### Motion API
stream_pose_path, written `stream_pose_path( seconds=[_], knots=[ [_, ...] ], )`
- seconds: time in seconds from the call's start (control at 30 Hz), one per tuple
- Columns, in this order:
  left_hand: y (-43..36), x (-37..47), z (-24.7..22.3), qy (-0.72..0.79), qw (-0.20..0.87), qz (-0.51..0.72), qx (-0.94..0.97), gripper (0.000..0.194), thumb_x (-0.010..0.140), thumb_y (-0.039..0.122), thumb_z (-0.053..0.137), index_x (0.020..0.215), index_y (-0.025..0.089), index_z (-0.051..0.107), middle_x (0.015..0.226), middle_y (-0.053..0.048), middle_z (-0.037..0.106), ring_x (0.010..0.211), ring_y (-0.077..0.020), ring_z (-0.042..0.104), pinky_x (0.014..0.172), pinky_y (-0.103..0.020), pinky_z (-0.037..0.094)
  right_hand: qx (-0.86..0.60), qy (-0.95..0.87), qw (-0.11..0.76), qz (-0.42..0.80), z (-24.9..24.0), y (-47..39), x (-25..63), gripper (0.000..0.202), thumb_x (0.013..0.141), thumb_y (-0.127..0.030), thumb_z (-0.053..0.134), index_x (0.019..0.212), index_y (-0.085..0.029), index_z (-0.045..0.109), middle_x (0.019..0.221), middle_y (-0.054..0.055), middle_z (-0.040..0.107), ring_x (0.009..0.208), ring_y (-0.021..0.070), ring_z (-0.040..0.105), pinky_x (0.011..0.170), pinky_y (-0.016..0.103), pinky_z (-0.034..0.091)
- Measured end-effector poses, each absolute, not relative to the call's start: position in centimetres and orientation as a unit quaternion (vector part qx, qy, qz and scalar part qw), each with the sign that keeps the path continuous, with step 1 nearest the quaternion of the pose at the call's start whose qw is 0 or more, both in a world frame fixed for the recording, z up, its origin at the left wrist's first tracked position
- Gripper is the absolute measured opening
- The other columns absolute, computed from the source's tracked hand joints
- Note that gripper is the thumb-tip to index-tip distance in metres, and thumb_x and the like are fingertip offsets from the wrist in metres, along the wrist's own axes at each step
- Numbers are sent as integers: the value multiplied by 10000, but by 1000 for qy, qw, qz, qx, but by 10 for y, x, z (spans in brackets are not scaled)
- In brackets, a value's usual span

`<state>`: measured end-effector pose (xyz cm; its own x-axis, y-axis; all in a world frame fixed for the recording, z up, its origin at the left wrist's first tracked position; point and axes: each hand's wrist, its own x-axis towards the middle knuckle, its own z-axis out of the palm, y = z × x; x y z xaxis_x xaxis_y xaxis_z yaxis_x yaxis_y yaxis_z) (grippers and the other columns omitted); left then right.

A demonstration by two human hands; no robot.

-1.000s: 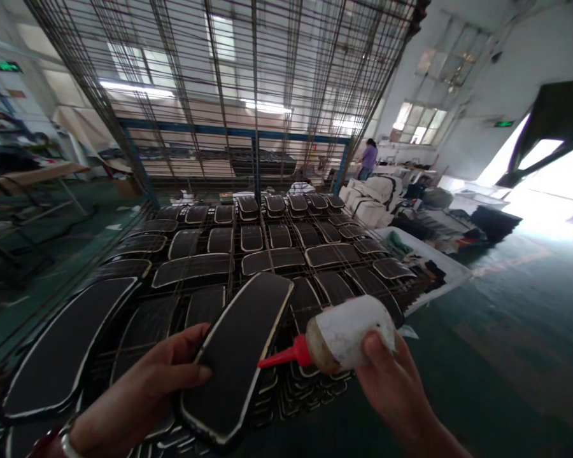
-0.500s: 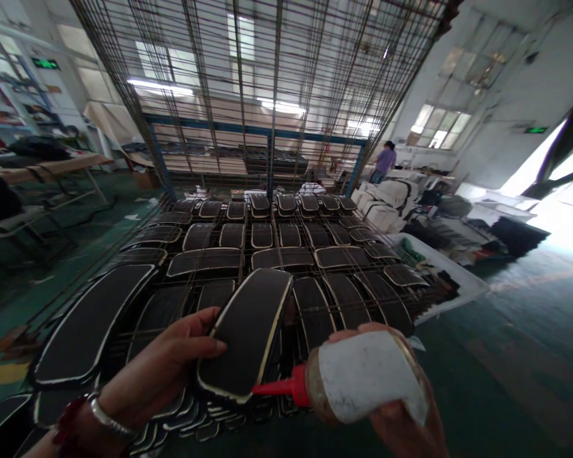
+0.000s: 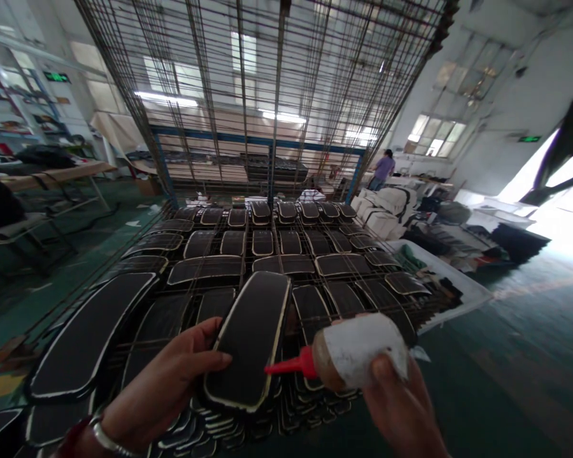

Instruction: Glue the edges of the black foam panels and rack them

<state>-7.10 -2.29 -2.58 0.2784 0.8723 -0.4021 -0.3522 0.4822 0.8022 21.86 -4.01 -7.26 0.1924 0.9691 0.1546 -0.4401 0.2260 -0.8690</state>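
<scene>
Black panel (image 3: 251, 327), pinched by my left fingers (image 3: 217, 362); red-nozzled bottle (image 3: 356, 350), gripped by my right fingers (image 3: 384, 370): squeeze evenly, tip (image 3: 268, 369) tracing the pale border (image 3: 279, 331).

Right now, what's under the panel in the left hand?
Past its near edge, pale rims of lower panels show. What lies directly beneath the held panel is covered by it; the left hand hides more at its side.
</scene>
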Motion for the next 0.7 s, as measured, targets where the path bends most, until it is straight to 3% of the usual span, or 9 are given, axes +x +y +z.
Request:
stream_pose_path(
  seconds=[0.13,0.23,0.4,0.7],
  knots=[
    [-25,-64,-37,431,736,413,321,376,735,69,781,1092,164,708,1014,-100,826,860,-284,787,755,-376,621,-342,-194,640,660,-71,-22,207,548,677,-449,1028,1048,-173,733,1006,110,713,846,284,698,609,308,617],
    [-28,-59,-50,404,750,403,335,397,753,80,779,1129,188,711,1060,-91,824,984,-285,769,867,-395,593,-322,-200,700,605,-61,2,211,564,649,-438,1042,1032,-169,729,1033,100,707,850,263,690,607,283,616],
    [-35,-47,-64,399,763,384,335,423,706,122,825,1109,205,726,1110,-85,818,1078,-313,741,911,-428,574,-303,-327,765,465,-49,25,220,420,777,-451,969,976,-180,718,942,52,681,860,225,667,649,241,590],
    [-33,-41,-65,416,751,406,315,466,659,138,859,1096,201,708,1066,-89,828,1037,-329,754,929,-467,574,-310,-375,716,501,-76,-9,213,450,783,-414,977,1117,-222,746,979,58,705,850,185,656,739,209,559]
  ],
)
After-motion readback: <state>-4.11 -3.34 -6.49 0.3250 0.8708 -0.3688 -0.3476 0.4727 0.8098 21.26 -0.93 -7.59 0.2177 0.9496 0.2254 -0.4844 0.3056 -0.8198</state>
